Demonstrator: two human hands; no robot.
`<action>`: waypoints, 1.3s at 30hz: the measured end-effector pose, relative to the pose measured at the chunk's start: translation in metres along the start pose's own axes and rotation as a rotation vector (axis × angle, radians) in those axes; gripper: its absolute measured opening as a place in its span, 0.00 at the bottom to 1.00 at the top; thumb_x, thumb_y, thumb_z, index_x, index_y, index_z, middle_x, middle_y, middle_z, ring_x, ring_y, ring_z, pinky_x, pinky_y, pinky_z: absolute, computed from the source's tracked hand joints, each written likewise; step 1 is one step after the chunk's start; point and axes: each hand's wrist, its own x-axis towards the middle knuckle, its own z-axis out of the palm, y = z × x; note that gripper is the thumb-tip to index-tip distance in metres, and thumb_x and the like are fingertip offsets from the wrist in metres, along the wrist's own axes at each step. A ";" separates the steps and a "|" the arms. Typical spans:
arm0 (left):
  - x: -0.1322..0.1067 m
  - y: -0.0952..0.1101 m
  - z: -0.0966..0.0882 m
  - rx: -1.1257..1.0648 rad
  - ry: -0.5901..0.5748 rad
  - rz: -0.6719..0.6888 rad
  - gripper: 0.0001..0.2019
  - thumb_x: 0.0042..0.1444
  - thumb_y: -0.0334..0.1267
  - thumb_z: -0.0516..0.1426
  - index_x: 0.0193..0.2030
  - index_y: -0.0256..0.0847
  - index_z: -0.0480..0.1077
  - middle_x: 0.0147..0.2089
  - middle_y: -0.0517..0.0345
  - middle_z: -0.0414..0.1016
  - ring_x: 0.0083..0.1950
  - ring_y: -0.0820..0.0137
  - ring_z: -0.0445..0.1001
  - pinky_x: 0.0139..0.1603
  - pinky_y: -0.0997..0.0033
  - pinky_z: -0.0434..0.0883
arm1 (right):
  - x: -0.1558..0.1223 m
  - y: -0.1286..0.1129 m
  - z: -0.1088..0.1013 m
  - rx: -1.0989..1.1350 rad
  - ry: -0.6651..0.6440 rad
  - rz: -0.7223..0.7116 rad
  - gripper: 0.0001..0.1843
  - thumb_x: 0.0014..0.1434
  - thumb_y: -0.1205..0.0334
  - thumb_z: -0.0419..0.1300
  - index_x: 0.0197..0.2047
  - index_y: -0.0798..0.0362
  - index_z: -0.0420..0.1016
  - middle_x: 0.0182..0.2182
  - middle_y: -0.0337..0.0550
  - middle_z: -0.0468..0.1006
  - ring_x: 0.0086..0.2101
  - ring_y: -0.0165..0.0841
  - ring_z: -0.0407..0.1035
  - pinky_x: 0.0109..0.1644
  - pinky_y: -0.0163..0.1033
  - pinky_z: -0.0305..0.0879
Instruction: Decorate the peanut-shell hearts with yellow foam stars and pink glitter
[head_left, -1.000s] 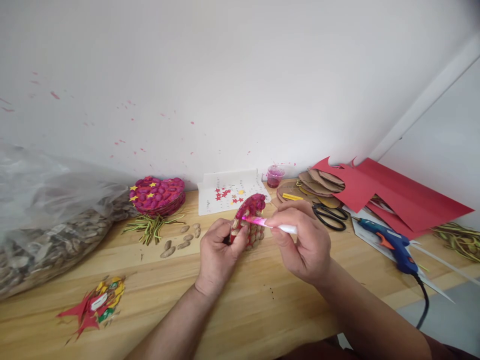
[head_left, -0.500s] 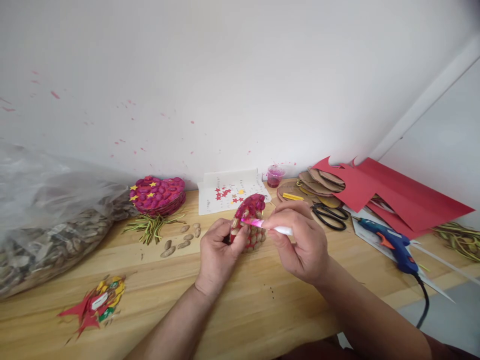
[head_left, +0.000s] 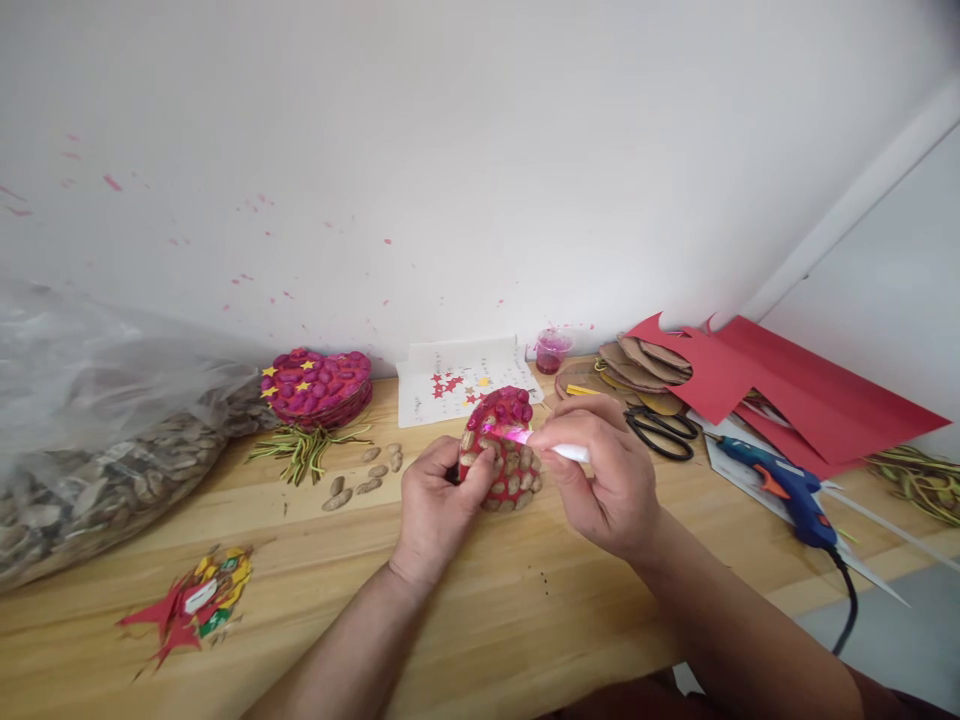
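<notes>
My left hand (head_left: 433,505) grips the left edge of a red heart-shaped card (head_left: 504,452) covered with peanut shells; its upper shells are painted magenta, the lower ones bare tan. My right hand (head_left: 611,480) pinches a white-handled paintbrush (head_left: 551,448) whose pink tip rests on the shells near the card's upper middle. Both hands hover just above the wooden table (head_left: 480,600).
A finished magenta heart with yellow stars (head_left: 316,385) and green stems lie at the back left, loose peanut shells (head_left: 364,478) beside them. A plastic bag of shells (head_left: 97,450) fills the left. Pink paint cup (head_left: 552,351), scissors (head_left: 661,430), blue glue gun (head_left: 784,488), red paper (head_left: 787,385) sit right.
The card has tilted flatter toward me, showing more of its bare shells. The brush tip has shifted slightly right on the shells.
</notes>
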 end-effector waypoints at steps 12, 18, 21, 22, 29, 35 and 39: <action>0.001 -0.004 0.000 -0.076 -0.006 -0.123 0.18 0.55 0.46 0.62 0.20 0.41 0.64 0.23 0.64 0.58 0.28 0.72 0.56 0.30 0.71 0.58 | 0.000 0.001 0.001 -0.008 0.007 -0.018 0.12 0.62 0.73 0.60 0.47 0.50 0.73 0.35 0.40 0.80 0.43 0.39 0.69 0.50 0.49 0.66; 0.001 -0.005 0.000 -0.220 -0.039 -0.245 0.16 0.53 0.49 0.65 0.26 0.39 0.74 0.24 0.62 0.66 0.27 0.72 0.60 0.30 0.72 0.62 | -0.001 0.002 0.002 -0.008 -0.041 -0.001 0.10 0.64 0.71 0.60 0.47 0.49 0.73 0.35 0.41 0.80 0.44 0.40 0.69 0.51 0.50 0.65; 0.000 -0.007 0.000 -0.270 -0.038 -0.296 0.18 0.52 0.51 0.66 0.25 0.38 0.73 0.23 0.62 0.67 0.26 0.73 0.60 0.28 0.73 0.62 | -0.002 0.003 0.001 -0.009 -0.023 0.005 0.11 0.64 0.72 0.60 0.47 0.49 0.73 0.35 0.41 0.80 0.44 0.40 0.69 0.51 0.50 0.65; 0.000 -0.008 0.000 -0.281 -0.038 -0.304 0.18 0.52 0.51 0.66 0.24 0.38 0.73 0.23 0.62 0.67 0.25 0.73 0.60 0.28 0.73 0.62 | -0.002 0.003 0.001 -0.004 -0.020 0.006 0.11 0.64 0.72 0.60 0.47 0.49 0.73 0.35 0.41 0.80 0.44 0.40 0.69 0.51 0.50 0.66; 0.001 -0.006 0.000 -0.286 -0.029 -0.303 0.16 0.50 0.51 0.67 0.26 0.38 0.77 0.24 0.60 0.70 0.25 0.72 0.63 0.28 0.73 0.63 | -0.002 0.004 0.005 -0.011 -0.061 0.019 0.09 0.65 0.70 0.60 0.47 0.49 0.73 0.35 0.41 0.80 0.44 0.40 0.70 0.51 0.50 0.65; 0.001 -0.007 -0.001 -0.248 -0.065 -0.289 0.17 0.52 0.52 0.65 0.29 0.37 0.78 0.25 0.60 0.70 0.27 0.72 0.62 0.29 0.72 0.63 | -0.001 0.003 0.003 0.011 -0.067 0.014 0.10 0.65 0.70 0.59 0.48 0.48 0.73 0.35 0.41 0.80 0.44 0.40 0.70 0.51 0.50 0.65; 0.001 -0.007 0.000 -0.228 -0.068 -0.279 0.17 0.53 0.52 0.65 0.30 0.37 0.78 0.25 0.60 0.69 0.27 0.72 0.61 0.29 0.72 0.63 | -0.001 0.004 0.003 -0.005 -0.071 0.012 0.09 0.65 0.70 0.60 0.47 0.49 0.73 0.36 0.41 0.80 0.44 0.39 0.70 0.51 0.50 0.65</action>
